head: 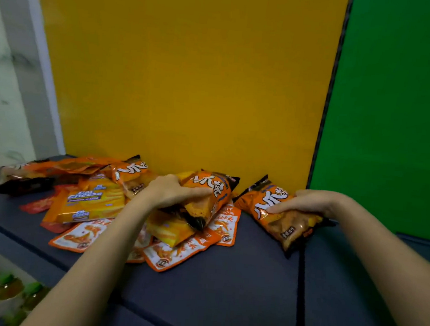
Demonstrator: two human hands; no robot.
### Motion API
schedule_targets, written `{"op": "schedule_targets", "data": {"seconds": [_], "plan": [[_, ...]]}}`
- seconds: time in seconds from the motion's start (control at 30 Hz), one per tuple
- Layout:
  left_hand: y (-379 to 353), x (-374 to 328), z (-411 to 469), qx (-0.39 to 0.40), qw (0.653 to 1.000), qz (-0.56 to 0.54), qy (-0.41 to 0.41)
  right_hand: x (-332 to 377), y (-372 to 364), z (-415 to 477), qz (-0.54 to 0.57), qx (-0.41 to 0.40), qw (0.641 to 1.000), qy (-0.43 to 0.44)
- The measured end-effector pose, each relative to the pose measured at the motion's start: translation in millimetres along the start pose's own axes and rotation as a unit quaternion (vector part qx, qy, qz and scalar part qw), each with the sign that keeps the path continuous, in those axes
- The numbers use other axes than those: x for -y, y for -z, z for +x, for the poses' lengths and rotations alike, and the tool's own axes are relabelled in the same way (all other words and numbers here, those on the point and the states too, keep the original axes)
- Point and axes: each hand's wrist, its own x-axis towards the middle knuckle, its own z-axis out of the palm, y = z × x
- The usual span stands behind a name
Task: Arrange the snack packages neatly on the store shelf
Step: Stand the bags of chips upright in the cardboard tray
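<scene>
Left hand (pixel 170 190) clamps orange foil snack bag (pixel 212 192) atop heap; flat orange-white sachets (pixel 174 254) underneath, yellow cheese pack (pixel 91 202) left of grip. Right hand (pixel 306 203) grips second orange bag (pixel 277 220), apart, on dark grey shelf (pixel 223 293).

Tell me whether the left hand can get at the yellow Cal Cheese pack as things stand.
Probably not at once: the left hand grips an orange bag. Freed, likely yes; the Cal Cheese pack lies mostly uncovered just beside it.

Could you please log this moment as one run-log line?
left grip: holds middle orange bag atop pile | right grip: holds right orange bag
</scene>
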Motion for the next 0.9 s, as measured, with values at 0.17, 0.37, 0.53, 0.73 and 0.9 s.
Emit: {"op": "schedule_targets", "data": {"seconds": [0.17, 0.37, 0.53, 0.73, 0.9], "plan": [[4, -4, 16, 0.088, 0.993, -0.076, -0.022, -1, -7, -23, 0.099, -0.088, 0.991, -0.021], [5, -13, 14, 0.025, 0.968, -0.224, -0.106, -5, -28, -62, 0.238, -0.225, 0.945, 0.022], [2, -46, -12, 0.06, 0.897, -0.397, -0.185, -13, -50, -109, 0.341, -0.336, 0.876, 0.063], [-26, -100, -67, 0.166, 0.829, -0.475, -0.244, -40, -75, -179, 0.391, -0.453, 0.799, 0.063], [-52, -159, -117, 0.172, 0.819, -0.447, -0.316, -75, -77, -249, 0.388, -0.545, 0.741, 0.053]]}}
